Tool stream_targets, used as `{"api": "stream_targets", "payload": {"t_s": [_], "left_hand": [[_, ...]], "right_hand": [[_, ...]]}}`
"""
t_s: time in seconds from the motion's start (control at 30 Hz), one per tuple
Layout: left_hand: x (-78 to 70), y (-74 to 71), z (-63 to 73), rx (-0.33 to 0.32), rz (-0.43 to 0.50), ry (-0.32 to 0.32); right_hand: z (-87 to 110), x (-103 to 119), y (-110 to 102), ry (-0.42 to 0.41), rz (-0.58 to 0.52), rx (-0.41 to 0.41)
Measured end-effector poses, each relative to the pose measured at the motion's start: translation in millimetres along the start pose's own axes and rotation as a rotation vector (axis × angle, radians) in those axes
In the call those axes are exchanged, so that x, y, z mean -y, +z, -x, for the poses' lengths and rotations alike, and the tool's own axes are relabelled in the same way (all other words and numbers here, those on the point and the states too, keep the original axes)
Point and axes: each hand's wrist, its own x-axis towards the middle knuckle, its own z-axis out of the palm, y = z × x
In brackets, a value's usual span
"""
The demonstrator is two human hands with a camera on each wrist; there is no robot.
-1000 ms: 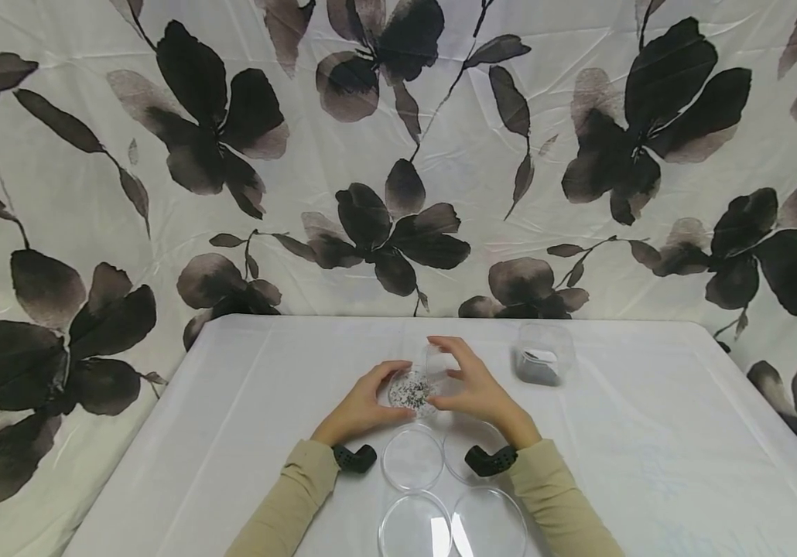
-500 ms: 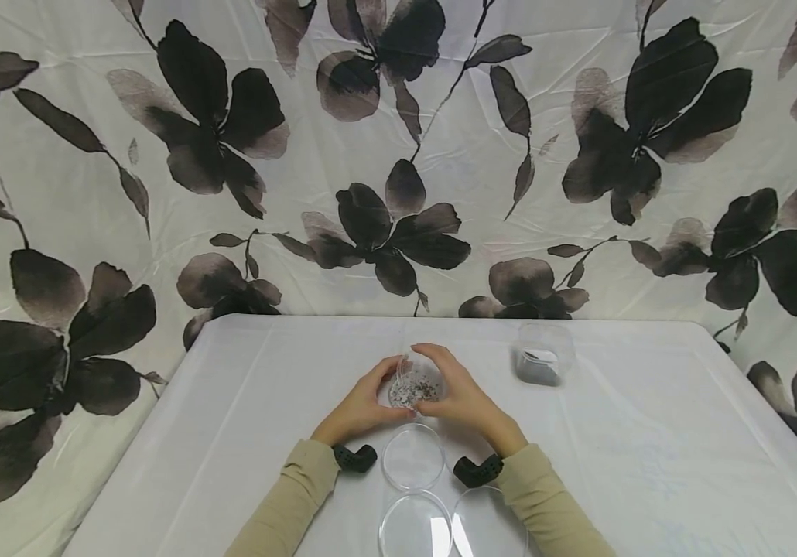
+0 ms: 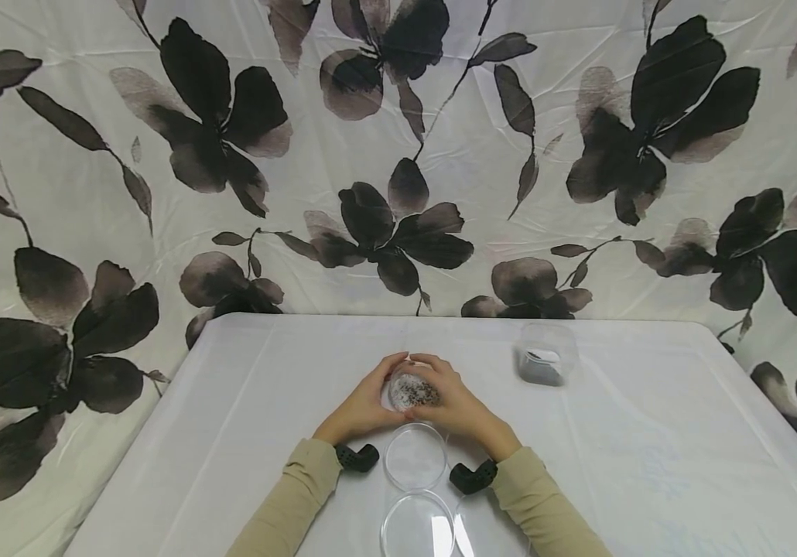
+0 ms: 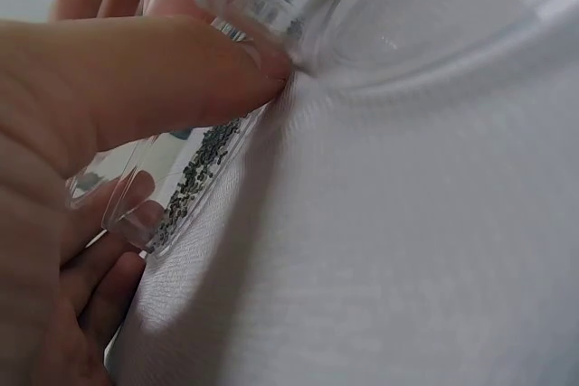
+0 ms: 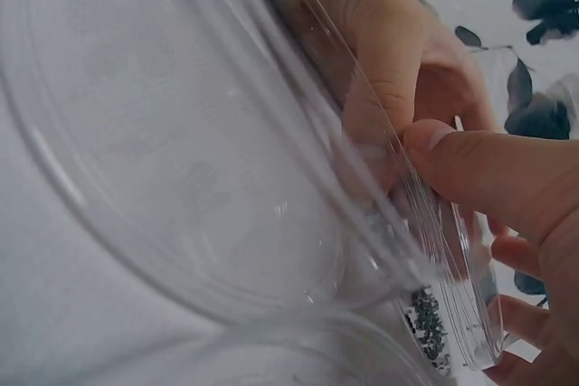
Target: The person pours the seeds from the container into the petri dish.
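Observation:
A clear round petri dish [image 3: 396,384] of small dark bits [image 3: 415,394] sits between both hands near the middle of the white table. The left hand [image 3: 365,404] grips its left side, thumb in front and fingers behind. On the opposite side the right hand [image 3: 464,406] pinches a clear lid [image 5: 445,232] down over the dish. The hands nearly meet, with thumb tips close together at the front edge. In the left wrist view the bits [image 4: 201,169] show through the dish wall below the left thumb [image 4: 181,79]. Part of the far rim is hidden by fingers.
Clear round dishes stand in front of the hands, one [image 3: 415,458] close by and another [image 3: 418,530] nearer the body. A third [image 3: 470,534] is partly under the right arm. Back right is a clear box [image 3: 545,357] with something dark grey inside. A floral cloth [image 3: 371,100] hangs behind.
The right hand has moved left, bringing the clear lid from beside the dish, tilted, down over it. The left hand stays at the dish, its fingers now closer to the right hand's.

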Motion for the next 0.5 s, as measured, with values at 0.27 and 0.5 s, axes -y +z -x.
{"api": "stream_targets", "payload": {"t_s": [0.27,0.5], "left_hand": [[0.0,0.5,-2.0,0.007,-0.019,0.028],[1.5,1.3,-2.7,0.009,-0.025,0.044]], "right_hand": [[3.4,-0.2,-0.2,0.01,0.007,0.059],[5.2,-1.6,0.1,0.012,-0.001,0.07]]}}
